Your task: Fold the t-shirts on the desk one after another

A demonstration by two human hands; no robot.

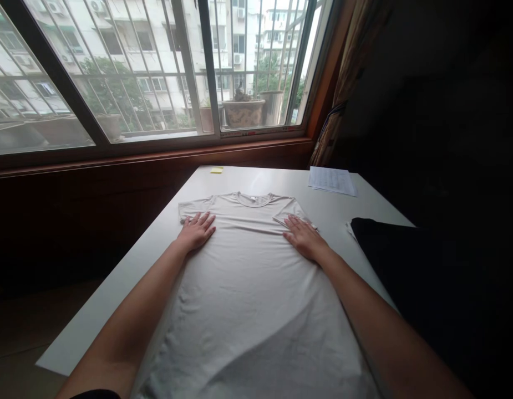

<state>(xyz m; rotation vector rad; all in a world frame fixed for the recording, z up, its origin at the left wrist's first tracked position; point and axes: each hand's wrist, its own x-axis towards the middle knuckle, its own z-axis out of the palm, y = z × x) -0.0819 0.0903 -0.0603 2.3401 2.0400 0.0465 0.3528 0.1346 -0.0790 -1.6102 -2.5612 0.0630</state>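
A white short-sleeved T-shirt (248, 277) lies spread on the table, its neckline toward the window and its lower part toward me. My left hand (197, 230) rests flat on the shirt near the left sleeve, fingers spread. On the other side, my right hand (304, 237) presses flat by the right sleeve, fingers apart. Neither hand grips the cloth. Small creases run across the chest between the hands. The right sleeve looks folded inward a little, while the left one points outward.
The white table (127, 288) stands before a barred window (148, 72). Yellow sticky notes (217, 170) lie at its far edge, and printed papers (332, 181) at the far right. A dark cloth-like item (397, 260) covers the right edge. A tied curtain (335, 116) hangs beside the window.
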